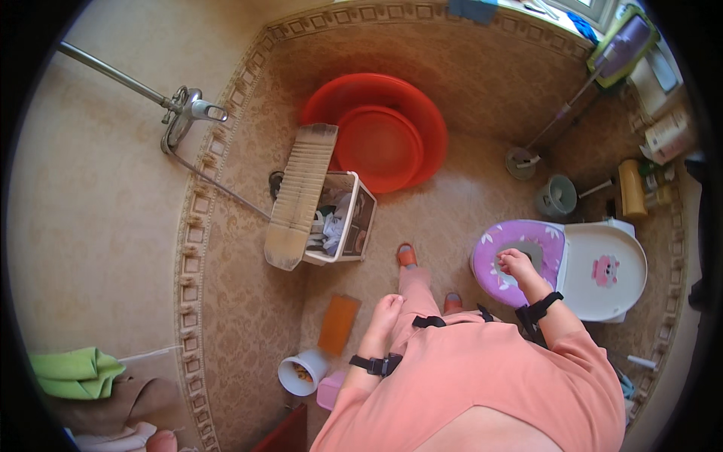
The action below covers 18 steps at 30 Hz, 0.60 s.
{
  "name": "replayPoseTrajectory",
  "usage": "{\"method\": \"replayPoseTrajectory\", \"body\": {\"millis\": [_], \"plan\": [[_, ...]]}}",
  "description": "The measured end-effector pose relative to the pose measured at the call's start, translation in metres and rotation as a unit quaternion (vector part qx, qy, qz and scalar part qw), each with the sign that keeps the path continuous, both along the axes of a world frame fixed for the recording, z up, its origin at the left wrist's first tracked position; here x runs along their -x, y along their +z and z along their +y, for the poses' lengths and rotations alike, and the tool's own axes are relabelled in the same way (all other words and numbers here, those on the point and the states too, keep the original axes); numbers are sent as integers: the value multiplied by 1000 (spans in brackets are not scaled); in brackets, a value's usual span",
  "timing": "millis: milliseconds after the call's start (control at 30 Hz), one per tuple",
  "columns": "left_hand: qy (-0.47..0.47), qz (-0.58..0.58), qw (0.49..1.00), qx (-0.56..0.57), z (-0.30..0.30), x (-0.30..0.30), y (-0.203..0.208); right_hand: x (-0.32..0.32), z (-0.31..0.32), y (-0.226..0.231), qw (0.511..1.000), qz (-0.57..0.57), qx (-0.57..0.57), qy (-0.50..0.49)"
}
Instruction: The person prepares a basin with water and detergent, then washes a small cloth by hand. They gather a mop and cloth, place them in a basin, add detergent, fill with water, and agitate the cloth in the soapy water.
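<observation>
My left hand point(388, 311) hangs beside my left thigh with its fingers curled in, and I see nothing in it. Over the toilet, my right hand point(515, 262) is loosely closed with its fingers bent. No object shows in it. Beneath it lies a purple padded seat cover point(491, 248) with white leaf shapes, around the bowl opening. From this angle I cannot tell whether the hand touches the seat. The raised white toilet lid point(584, 260) bears a pink cartoon sticker. Each wrist has a black strap.
A wooden washboard point(304, 192) leans across a white laundry basket point(364, 222) holding clothes. Behind them stand red basins point(431, 128). Toward the right wall are a grey bucket point(558, 197) and a mop point(553, 120). A white bin point(303, 373) sits near an orange-brown mat point(338, 324).
</observation>
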<state>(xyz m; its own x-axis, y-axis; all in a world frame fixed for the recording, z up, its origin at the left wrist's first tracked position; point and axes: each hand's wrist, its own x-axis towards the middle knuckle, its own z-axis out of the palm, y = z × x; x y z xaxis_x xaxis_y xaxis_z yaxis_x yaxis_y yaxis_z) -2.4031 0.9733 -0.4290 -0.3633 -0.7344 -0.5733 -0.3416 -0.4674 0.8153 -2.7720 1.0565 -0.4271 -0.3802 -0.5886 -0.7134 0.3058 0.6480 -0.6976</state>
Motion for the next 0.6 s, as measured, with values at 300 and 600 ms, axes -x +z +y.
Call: {"method": "replayPoseTrajectory", "body": {"millis": [300, 600], "plan": [[-5, -24, 1000, 4, -194, 18, 17, -12, -188, 21, 999, 6, -24, 35], [-125, -33, 984, 120, -327, 85, -11, 37, -252, 23, 999, 20, -33, -36]]}}
